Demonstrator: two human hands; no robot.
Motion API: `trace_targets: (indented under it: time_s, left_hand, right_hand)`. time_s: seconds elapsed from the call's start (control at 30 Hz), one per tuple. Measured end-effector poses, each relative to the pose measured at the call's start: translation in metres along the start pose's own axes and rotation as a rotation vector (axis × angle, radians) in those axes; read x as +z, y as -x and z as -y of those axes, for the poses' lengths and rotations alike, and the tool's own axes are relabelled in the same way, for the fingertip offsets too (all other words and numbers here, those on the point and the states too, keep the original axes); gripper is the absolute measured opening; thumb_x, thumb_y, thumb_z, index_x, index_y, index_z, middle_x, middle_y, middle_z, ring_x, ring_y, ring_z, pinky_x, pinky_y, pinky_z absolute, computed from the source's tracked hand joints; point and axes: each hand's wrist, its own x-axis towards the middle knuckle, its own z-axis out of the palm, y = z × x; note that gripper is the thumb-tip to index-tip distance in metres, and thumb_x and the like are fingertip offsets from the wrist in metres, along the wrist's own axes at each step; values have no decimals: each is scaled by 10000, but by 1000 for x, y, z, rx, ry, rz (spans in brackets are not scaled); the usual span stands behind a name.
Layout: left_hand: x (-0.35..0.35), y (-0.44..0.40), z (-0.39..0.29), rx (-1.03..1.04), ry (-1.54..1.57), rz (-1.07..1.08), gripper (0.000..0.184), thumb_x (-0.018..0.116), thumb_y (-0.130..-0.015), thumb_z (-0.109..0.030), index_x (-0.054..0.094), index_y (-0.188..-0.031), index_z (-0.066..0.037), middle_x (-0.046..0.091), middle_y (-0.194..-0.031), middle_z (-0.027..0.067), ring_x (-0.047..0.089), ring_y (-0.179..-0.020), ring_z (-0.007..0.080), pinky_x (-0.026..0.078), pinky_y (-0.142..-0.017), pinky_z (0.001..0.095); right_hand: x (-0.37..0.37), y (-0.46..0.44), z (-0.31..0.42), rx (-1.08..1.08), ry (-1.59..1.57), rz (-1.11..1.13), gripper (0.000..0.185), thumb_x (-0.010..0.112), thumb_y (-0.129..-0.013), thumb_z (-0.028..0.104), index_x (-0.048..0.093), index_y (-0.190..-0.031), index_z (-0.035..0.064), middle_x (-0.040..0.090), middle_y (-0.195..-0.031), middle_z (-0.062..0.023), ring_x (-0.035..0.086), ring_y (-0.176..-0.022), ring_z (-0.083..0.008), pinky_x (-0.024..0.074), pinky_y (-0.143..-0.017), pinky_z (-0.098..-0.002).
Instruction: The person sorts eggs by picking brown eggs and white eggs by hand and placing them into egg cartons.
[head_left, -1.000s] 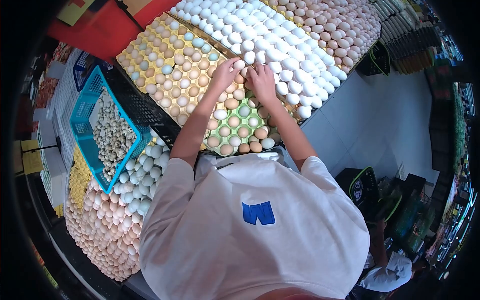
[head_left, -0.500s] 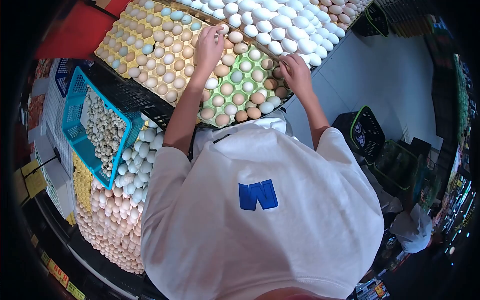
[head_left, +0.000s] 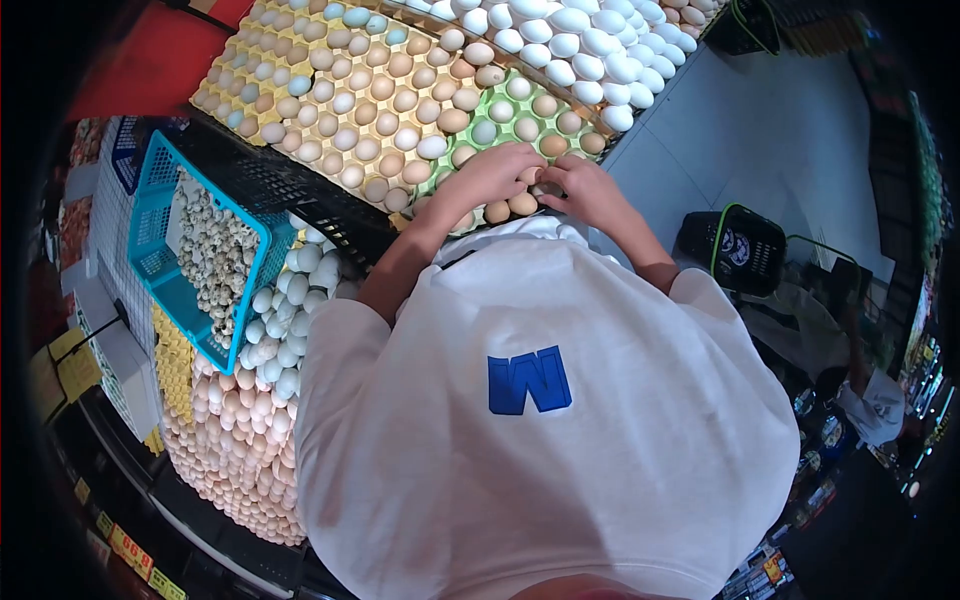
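At the near edge of the green egg tray [head_left: 497, 97], my left hand [head_left: 492, 176] reaches in from the left with its fingers curled over a brown egg [head_left: 530, 175]. From the right, my right hand [head_left: 592, 192] bends its fingers and thumb around an egg [head_left: 545, 189] close beside it. The two hands nearly meet, and they partly cover these eggs. Just below my left hand lie more brown eggs [head_left: 522, 204]. Further up the green tray, several brown and pale eggs sit in its cups.
Yellow egg trays [head_left: 330, 90] full of eggs adjoin on the left. White eggs [head_left: 590, 45] are heaped behind. A blue basket [head_left: 250, 300] of small speckled eggs stands at left, above piled pinkish eggs [head_left: 240, 450]. A black shopping basket [head_left: 750, 255] is on the floor at right.
Both hands have come down from the far part of the trays to the near edge of the green tray and moved close together. The view has shifted slightly.
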Motion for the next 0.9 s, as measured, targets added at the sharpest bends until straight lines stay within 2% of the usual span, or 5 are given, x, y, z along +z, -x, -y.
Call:
trace_targets:
  time_s: [0.2,0.37,0.57,0.73,0.9]
  left_hand:
    - [-30,5,-4,-140,133,-77,344,700,-740,-116,611,-1068,-62,623,-1028,90,607,-933,258,499,-784,370]
    - [-90,-1,45,-357,198,-622,453,734,-762,-141,585,-1183,-64,619,-911,75,569,-698,136,504,-643,271]
    - [-136,-34,116,-478,-180,-822,389,724,-755,-166,578,-1095,-45,636,-1044,152,617,-949,312,492,-833,393]
    - [-133,-51,149,-463,-119,-785,379,700,-764,-123,577,-1109,-28,621,-1082,160,607,-976,321,488,-847,398]
    - [-123,-51,149,-386,-25,-800,443,684,-774,-50,571,-1202,-18,616,-1081,147,630,-933,191,537,-754,296]
  right_hand:
    - [8,-1,4,55,61,118,299,711,-715,162,587,-973,76,602,-884,-93,613,-821,-305,504,-702,-422]
    - [5,-4,3,112,76,177,283,693,-723,166,571,-954,58,606,-905,-100,611,-843,-316,505,-705,-423]
    - [5,0,2,58,-6,116,289,684,-737,161,593,-990,53,603,-887,-105,601,-847,-316,495,-721,-427]
    - [-2,3,6,103,-66,4,287,679,-759,170,614,-1018,65,597,-874,-120,598,-837,-318,490,-711,-420]
    - [-5,-3,1,151,-94,-61,280,665,-788,208,618,-1032,79,594,-906,-116,599,-830,-310,486,-705,-412]
